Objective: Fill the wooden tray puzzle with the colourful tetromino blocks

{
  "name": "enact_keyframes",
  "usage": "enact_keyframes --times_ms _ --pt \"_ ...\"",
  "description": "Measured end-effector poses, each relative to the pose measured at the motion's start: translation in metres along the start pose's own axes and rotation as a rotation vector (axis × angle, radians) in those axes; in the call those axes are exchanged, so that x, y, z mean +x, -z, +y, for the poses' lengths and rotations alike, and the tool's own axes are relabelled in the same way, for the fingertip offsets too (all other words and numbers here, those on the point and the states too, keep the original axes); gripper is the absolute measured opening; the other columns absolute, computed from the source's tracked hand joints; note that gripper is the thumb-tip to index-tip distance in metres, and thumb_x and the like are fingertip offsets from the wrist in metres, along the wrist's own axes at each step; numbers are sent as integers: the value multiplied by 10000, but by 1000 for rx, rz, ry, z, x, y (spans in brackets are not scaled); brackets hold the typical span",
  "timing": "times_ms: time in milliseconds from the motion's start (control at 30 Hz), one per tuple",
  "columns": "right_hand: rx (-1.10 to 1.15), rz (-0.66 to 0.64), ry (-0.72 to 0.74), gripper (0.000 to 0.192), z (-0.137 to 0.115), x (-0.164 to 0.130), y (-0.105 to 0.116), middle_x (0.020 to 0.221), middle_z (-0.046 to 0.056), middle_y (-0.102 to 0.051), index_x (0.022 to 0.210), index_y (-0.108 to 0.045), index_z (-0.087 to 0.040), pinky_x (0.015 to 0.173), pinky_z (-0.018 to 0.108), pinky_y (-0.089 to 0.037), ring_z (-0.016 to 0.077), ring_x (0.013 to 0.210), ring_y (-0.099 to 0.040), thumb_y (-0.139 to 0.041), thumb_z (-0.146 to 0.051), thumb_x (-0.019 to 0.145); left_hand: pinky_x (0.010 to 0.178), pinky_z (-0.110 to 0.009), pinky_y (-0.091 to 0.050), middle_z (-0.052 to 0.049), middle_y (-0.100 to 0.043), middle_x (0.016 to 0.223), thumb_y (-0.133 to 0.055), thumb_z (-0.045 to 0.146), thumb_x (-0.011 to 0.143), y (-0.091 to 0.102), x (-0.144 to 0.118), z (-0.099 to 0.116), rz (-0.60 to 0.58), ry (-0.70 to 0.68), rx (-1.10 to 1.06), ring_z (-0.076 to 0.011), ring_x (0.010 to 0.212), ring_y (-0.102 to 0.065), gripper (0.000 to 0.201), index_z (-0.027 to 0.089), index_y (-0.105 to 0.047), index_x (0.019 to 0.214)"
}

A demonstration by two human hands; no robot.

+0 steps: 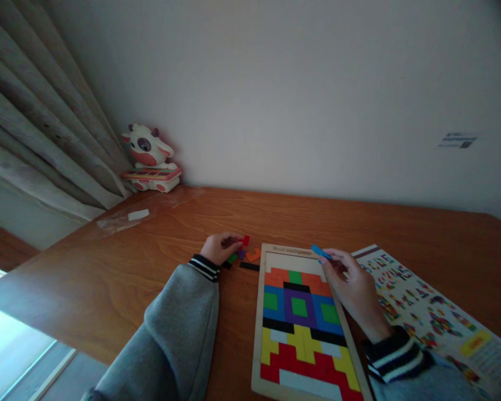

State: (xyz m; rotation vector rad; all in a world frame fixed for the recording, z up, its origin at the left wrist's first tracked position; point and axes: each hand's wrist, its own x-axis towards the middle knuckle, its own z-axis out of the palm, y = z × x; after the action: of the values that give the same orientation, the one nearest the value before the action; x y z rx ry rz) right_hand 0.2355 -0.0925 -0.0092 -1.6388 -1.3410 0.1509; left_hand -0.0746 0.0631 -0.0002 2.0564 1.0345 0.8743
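My right hand (353,287) pinches a blue puzzle piece (320,252) over the top right of the wooden puzzle board (256,334). Many coloured block pieces fill the board, while a pale strip shows along its top. To the left of the board, my left hand (219,248) has its thumb and fingers closed on a red puzzle piece (246,240). Close by on the table lie an orange piece (254,255), a purple piece (241,254), a green piece (232,258) and a black bar (249,267). Some of these are partly hidden by my left hand.
A printed sheet with colourful block figures (426,301) lies right of the board, partly under my right arm. At the back left of the brown table (183,223) stands a toy cow with a keyboard (151,161). Clear plastic with a white label (138,215) lies before it.
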Motion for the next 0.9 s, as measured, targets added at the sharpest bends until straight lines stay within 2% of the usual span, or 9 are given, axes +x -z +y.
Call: enact_keyframes --times_ms 133,233,333,433,567,667,900 --pt "-2 7 -16 333 2 1 0 913 66 -731 1050 -653 -214 712 316 -536 200 790 -674 -576 -487 876 655 -240 -530 -43 -760 843 -673 359 839 2 1 -2 14 -47 260 -157 708 -682 219 185 -750 946" --pt "4 -2 -27 345 3 2 0 924 71 -734 1052 -663 -212 734 328 -538 208 815 -679 -576 -494 875 657 -234 -517 -40 -753 839 -675 341 842 1 2 -2 13 -81 338 -159 727 -676 197 189 -750 942" --pt "44 -17 -43 370 3 2 0 943 80 -742 1068 -676 -209 741 338 -546 217 828 -688 -569 -506 876 658 -232 -525 -44 -756 887 -671 328 846 0 2 -2 26 -103 291 -155 740 -682 224 185 -733 1006" --pt "68 -33 -52 395 3 2 -1 982 86 -745 1102 -686 -216 759 361 -555 224 838 -697 -567 -517 876 670 -240 -542 -50 -757 908 -655 349 858 -4 1 2 55 -129 229 -157 747 -690 220 185 -736 980" --pt "148 -47 -100 453 5 1 -3 999 93 -738 1190 -635 -209 777 369 -579 230 869 -716 -596 -520 864 686 -255 -570 -60 -760 913 -657 384 861 -13 -2 10 67 -97 56 -167 753 -710 245 182 -734 976" --pt "171 -42 -123 439 8 -1 -6 1005 104 -733 1161 -624 -203 771 374 -590 233 870 -719 -615 -518 856 703 -275 -581 -71 -762 922 -656 389 866 -20 -4 16 53 -71 -38 -179 768 -718 270 173 -727 1011" --pt "160 -69 -101 412 9 -2 -7 1015 102 -724 1147 -643 -212 813 395 -586 239 918 -704 -606 -512 868 688 -271 -577 -79 -748 894 -667 370 851 -27 -5 15 93 -97 -28 -173 744 -703 291 158 -720 1042"
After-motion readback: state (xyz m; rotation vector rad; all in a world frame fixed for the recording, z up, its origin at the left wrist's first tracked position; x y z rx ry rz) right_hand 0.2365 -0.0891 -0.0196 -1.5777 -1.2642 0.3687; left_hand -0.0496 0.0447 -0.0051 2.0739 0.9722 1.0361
